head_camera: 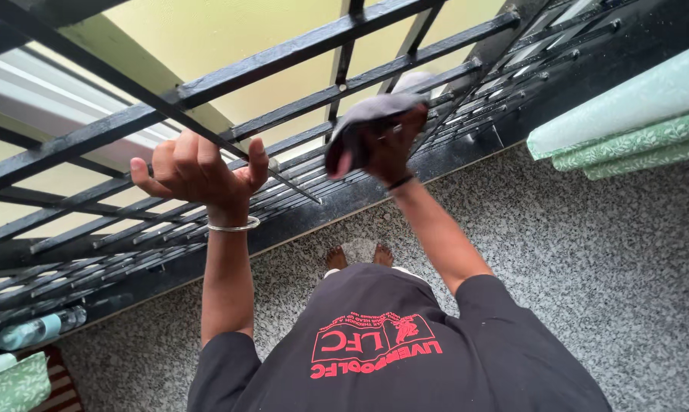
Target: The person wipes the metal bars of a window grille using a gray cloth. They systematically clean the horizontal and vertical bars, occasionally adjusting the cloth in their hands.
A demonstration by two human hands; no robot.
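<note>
Black shirt [390, 358] with red print fills the bottom of my view, nearest the lens; below it the speckled grey floor [588, 252] and bare toes [358, 256].

Black metal grille [207, 95] — largest thing ahead, bars running across the frame, pale yellow wall behind.

Right hand [386, 141] is up at the grille, fingers closed around a dark grey cloth [367, 114], bunched and pressed against a bar. Cloth sits between palm and metal, near the middle of the grille.

Left hand [195, 168] is wrapped over a lower bar, fingers curled onto it, thumb out, holding nothing else. Silver bangle [233, 225] at that wrist.

Green patterned fabric [634, 122] folded at the right edge; a plastic bottle [39, 328] lies along the floor at far left.

My judgement: wiping is mid-stroke on one bar. Next move likely calls for sliding the cloth along that bar with steady pressure while the left hand braces.
</note>
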